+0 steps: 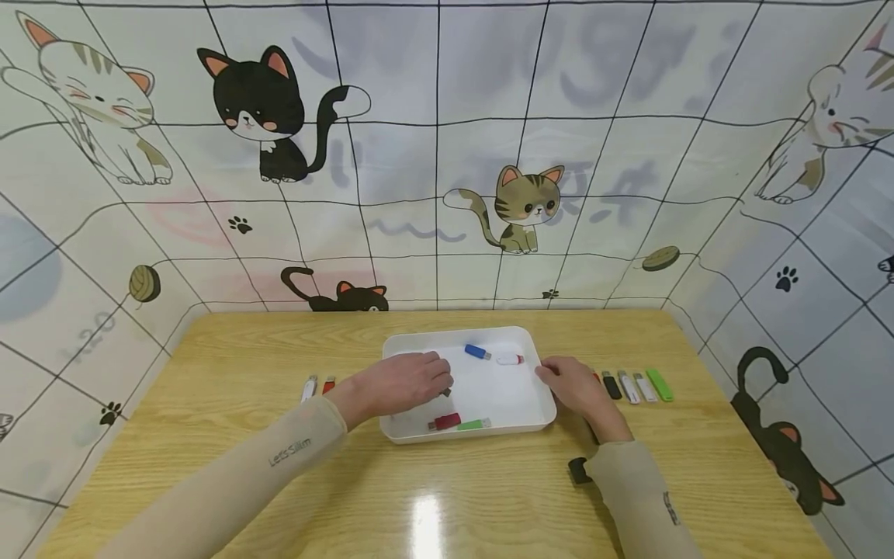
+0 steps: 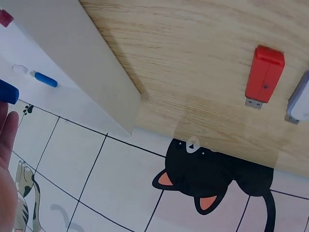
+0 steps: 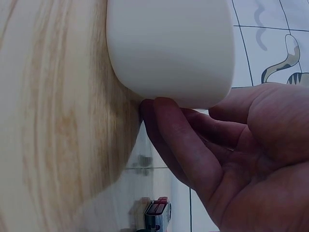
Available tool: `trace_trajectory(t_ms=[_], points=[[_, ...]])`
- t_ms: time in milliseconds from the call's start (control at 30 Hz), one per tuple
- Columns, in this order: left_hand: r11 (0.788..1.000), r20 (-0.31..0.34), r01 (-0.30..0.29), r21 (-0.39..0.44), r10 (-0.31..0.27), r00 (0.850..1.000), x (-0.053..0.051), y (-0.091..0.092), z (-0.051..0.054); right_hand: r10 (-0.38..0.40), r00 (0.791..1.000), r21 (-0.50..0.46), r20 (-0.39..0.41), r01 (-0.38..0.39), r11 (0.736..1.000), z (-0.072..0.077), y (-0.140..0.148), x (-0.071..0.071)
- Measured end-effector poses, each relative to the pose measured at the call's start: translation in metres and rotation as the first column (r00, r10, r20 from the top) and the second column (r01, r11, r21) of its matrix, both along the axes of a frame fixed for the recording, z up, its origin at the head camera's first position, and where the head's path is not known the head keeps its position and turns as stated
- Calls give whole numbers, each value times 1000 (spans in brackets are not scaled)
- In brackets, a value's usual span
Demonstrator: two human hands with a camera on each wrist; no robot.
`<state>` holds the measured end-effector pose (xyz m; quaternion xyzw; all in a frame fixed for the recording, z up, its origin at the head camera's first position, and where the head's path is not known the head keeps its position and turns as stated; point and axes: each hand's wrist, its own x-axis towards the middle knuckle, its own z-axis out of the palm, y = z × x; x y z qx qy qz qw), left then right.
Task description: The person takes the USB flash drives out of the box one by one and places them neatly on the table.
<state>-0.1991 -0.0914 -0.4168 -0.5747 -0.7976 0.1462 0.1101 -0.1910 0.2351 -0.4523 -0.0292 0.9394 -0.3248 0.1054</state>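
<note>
A white tray [image 1: 503, 396] lies on the table, holding a blue USB stick [image 1: 477, 352], a white one with a red end [image 1: 510, 359], a dark red one [image 1: 444, 421] and a green one [image 1: 474, 425]. Over the tray's left side, my left hand [image 1: 401, 382] pinches another blue USB stick [image 2: 7, 92]; the fingers mostly hide it in the head view. At the tray's right end, my right hand [image 1: 574, 383] grips the rim, its fingertips [image 3: 166, 108] against the outer wall in the right wrist view.
Left of the tray lie a red USB stick [image 2: 265, 75] and a whitish one [image 1: 309, 387]. To its right stand several more in a row, among them a black one [image 1: 611, 385] and a green one [image 1: 660, 384]. A cat-patterned sheet [image 1: 391, 155] rises behind the table [image 1: 335, 489].
</note>
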Motion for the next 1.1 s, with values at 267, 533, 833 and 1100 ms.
trace_trajectory(t_ms=[267,533,833,1100], points=[[993,-43,-15,120,20,999,14,-4,-3,-2,1000,-2,15,2,1000,-2,2,1],[962,69,-103,252,88,994,26,-8,-4,1,1000,3,11,-1,1000,-4,3,2],[899,109,-139,415,103,989,42,-27,-9,13,1000,13,-12,-13,1000,-4,0,3],[819,100,-199,537,172,980,51,-55,-13,6,1000,15,-4,-6,1000,-1,0,1]])
